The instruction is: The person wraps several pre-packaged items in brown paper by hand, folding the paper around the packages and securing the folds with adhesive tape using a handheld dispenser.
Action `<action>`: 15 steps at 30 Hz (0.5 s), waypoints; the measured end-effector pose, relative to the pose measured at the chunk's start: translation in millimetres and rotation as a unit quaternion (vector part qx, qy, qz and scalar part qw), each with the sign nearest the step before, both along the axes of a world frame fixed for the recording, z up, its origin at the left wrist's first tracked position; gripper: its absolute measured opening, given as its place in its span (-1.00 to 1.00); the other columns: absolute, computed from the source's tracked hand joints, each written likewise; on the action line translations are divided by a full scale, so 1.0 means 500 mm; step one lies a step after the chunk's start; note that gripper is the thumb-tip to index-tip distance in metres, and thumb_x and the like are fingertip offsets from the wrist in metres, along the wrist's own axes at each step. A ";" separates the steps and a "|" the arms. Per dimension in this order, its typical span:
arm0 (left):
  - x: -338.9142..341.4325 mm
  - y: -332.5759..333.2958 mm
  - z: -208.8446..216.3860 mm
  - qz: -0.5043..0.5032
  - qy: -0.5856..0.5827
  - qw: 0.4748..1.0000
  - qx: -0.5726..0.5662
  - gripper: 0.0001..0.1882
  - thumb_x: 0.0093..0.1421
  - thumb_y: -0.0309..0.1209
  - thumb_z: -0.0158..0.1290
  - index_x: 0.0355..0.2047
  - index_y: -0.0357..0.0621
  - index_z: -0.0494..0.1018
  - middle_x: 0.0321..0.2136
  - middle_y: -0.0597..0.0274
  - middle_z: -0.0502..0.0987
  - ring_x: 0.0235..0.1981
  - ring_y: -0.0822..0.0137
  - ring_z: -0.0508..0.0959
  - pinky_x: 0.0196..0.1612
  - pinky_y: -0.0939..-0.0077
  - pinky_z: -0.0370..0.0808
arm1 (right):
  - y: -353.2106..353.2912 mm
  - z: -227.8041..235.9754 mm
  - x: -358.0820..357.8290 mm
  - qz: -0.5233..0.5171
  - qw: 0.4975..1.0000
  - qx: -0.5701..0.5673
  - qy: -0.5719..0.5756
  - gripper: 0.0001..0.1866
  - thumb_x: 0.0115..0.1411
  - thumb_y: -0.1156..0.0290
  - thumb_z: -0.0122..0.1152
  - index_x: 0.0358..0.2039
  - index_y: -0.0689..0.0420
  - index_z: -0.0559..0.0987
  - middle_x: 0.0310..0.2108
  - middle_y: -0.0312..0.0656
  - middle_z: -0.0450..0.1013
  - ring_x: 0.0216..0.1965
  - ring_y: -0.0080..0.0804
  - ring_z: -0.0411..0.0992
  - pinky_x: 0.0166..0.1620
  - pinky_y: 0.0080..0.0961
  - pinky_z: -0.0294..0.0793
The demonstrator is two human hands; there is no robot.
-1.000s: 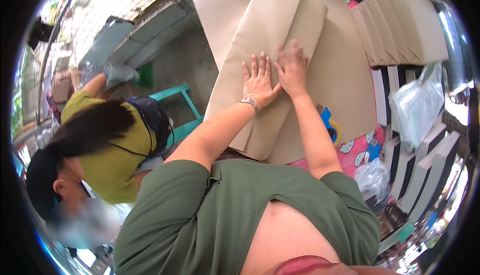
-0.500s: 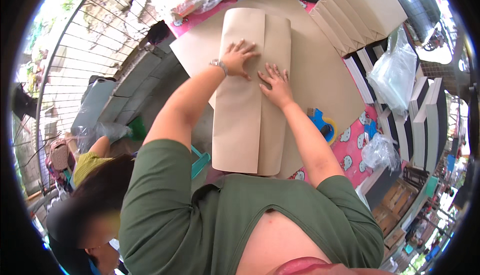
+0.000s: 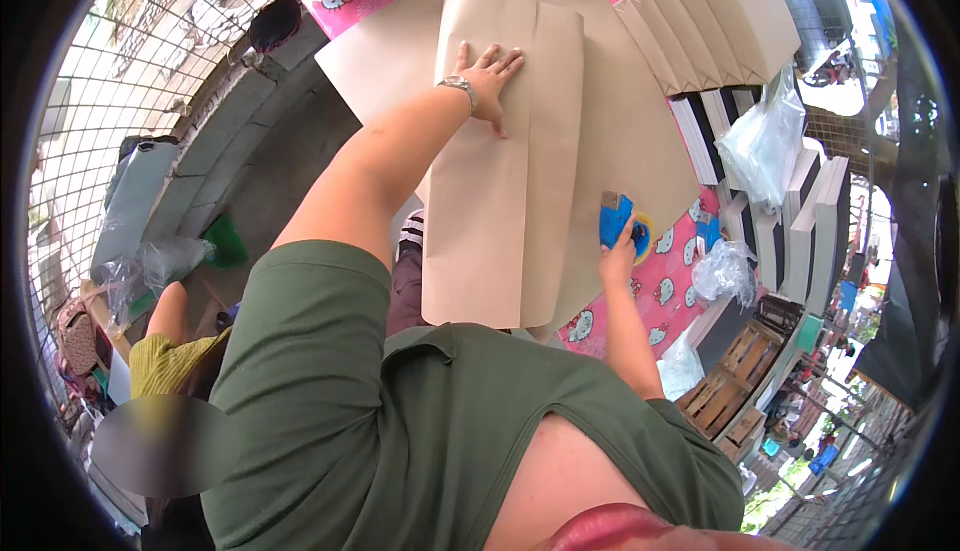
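A long sheet of brown kraft paper point(image 3: 475, 221) is folded over itself, with the overlapping edge running along its length. My left hand point(image 3: 488, 83), a metal watch on its wrist, lies spread and flat on the far half of this fold and presses on it. To the right, my right hand point(image 3: 619, 254) grips a blue tape dispenser point(image 3: 612, 219) that carries a yellowish roll of tape point(image 3: 645, 236). Part of the grip is hidden behind the hand. Under the folded piece lies more flat brown paper point(image 3: 630, 121).
A pink patterned cloth point(image 3: 600, 323) covers the table. Folded brown paper pieces point(image 3: 705, 26) lie at the far right, near stacked black-and-white boards point(image 3: 790, 216) and clear plastic bags point(image 3: 765, 141). Another person point(image 3: 170, 366) is at the lower left, beside a wire mesh wall point(image 3: 90, 101).
My right hand has left the folded paper and moved right and nearer, taking hold of the tape dispenser. My left hand has slid slightly farther along the paper and stays pressed on it.
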State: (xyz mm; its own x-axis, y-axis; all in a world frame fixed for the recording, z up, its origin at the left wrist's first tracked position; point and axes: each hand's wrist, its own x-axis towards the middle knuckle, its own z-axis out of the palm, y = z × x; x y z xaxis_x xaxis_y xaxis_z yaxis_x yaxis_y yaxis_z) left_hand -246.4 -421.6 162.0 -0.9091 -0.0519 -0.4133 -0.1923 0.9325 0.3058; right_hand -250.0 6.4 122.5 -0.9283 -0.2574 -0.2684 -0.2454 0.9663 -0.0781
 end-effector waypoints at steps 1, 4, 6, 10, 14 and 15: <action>-0.001 -0.006 0.000 -0.001 0.001 1.000 0.001 0.41 -0.35 0.11 0.37 0.37 0.14 -0.33 0.39 0.47 -0.29 0.40 0.21 -0.34 0.30 -0.28 -0.43 | -0.009 0.019 -0.021 0.006 0.999 -0.034 0.006 0.01 0.04 0.47 0.26 0.36 0.04 -0.20 0.00 0.29 0.32 0.06 0.20 0.29 0.09 -0.10 0.27; 0.017 -0.023 -0.009 0.009 -0.006 1.000 0.016 0.42 -0.36 0.11 0.37 0.37 0.14 -0.33 0.39 0.48 -0.29 0.40 0.22 -0.35 0.30 -0.27 -0.44 | -0.117 0.116 -0.071 0.004 0.987 -0.159 0.008 -0.15 0.13 0.60 0.13 0.35 -0.08 -0.05 0.01 0.17 0.38 0.05 0.14 0.34 0.07 -0.21 0.32; 0.012 -0.019 -0.007 0.006 0.006 1.000 0.021 0.42 -0.36 0.11 0.37 0.37 0.14 -0.33 0.39 0.48 -0.29 0.40 0.23 -0.35 0.30 -0.27 -0.45 | -0.169 0.165 -0.129 0.106 0.961 -0.255 -0.006 -0.33 0.17 0.49 0.15 0.28 0.05 0.18 0.02 0.15 0.39 0.04 0.07 0.38 0.07 -0.31 0.34; 0.022 -0.030 -0.019 0.011 0.019 0.999 0.029 0.41 -0.36 0.11 0.37 0.37 0.15 -0.33 0.39 0.47 -0.29 0.40 0.24 -0.34 0.30 -0.26 -0.46 | -0.417 0.293 -0.146 0.040 0.925 -0.333 -0.180 -0.24 -0.01 0.17 0.41 0.17 0.18 0.36 -0.06 -0.05 0.47 -0.05 -0.35 0.43 0.02 -0.43 0.38; 0.013 -0.021 -0.014 0.010 0.025 0.999 0.022 0.41 -0.35 0.09 0.36 0.37 0.11 -0.34 0.39 0.45 -0.29 0.40 0.26 -0.32 0.30 -0.25 -0.45 | -0.572 0.294 -0.197 0.053 0.934 -0.277 -0.218 -0.32 -0.05 0.27 0.35 0.11 0.20 0.42 -0.09 -0.11 0.46 -0.09 -0.41 0.42 -0.02 -0.48 0.38; 0.009 -0.019 -0.016 0.008 0.026 0.999 0.020 0.41 -0.35 0.09 0.36 0.37 0.09 -0.34 0.39 0.45 -0.30 0.40 0.26 -0.32 0.30 -0.25 -0.44 | -0.597 0.288 -0.209 0.057 0.941 -0.255 -0.213 -0.35 -0.03 0.30 0.31 0.11 0.21 0.42 -0.08 -0.11 0.45 -0.09 -0.42 0.41 -0.01 -0.50 0.37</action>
State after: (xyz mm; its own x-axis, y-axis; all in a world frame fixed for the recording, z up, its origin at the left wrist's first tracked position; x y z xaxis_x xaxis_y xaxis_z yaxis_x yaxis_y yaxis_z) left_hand -242.1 -431.3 153.9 -0.9284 -0.0512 -0.3680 -0.1902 0.9164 0.3522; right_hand -354.6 -292.2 266.6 -0.7237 -0.5448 -0.4237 -0.1866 0.7455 -0.6399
